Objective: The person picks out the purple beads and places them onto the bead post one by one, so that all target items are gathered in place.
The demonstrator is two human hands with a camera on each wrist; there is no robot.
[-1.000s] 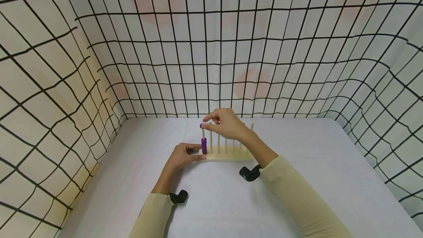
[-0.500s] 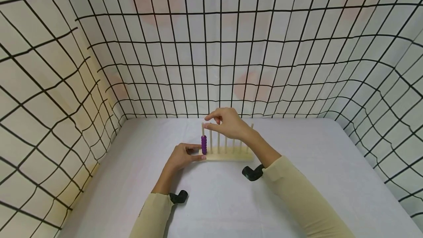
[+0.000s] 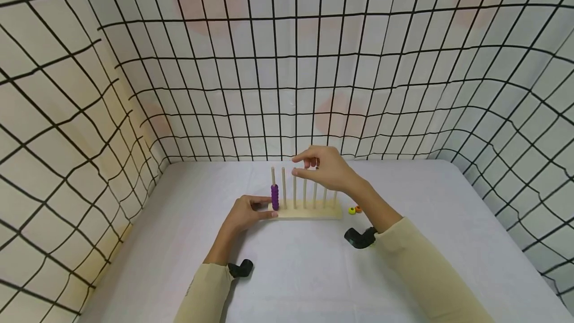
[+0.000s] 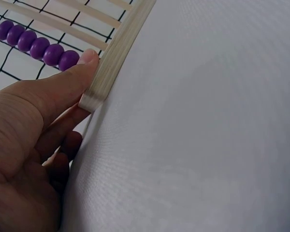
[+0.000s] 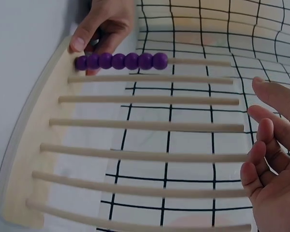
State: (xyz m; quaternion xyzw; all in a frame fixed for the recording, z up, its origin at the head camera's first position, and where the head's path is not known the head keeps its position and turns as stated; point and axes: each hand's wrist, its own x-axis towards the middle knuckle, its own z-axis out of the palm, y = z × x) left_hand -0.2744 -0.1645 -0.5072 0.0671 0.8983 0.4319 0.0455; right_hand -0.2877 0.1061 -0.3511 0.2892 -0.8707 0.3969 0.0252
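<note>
Pale wooden pegs stand in a row on a wooden base [image 3: 309,212]. Purple beads [image 3: 275,197] are stacked on the leftmost peg [image 3: 273,176], whose top part is bare; the other pegs carry no beads. My left hand [image 3: 244,212] pinches the base's left end, with the thumb [image 4: 67,82] along its front beside the lowest bead. Above the middle pegs hovers my right hand [image 3: 326,167], fingers loosely bent and thumb apart. Nothing shows between its fingers in the right wrist view, where the hand [image 5: 275,159] is beside the peg tips.
A yellow bead [image 3: 352,211] and an orange bead [image 3: 358,209] lie on the white table [image 3: 296,273], right of the base and close to the right forearm. Black netting [image 3: 287,88] over white cloth encloses the back and sides.
The purple bead at the top of the leftmost peg has dropped onto the stack. My right hand has left it and moved right, uncovering the yellow and orange beads. My left hand stays put.
</note>
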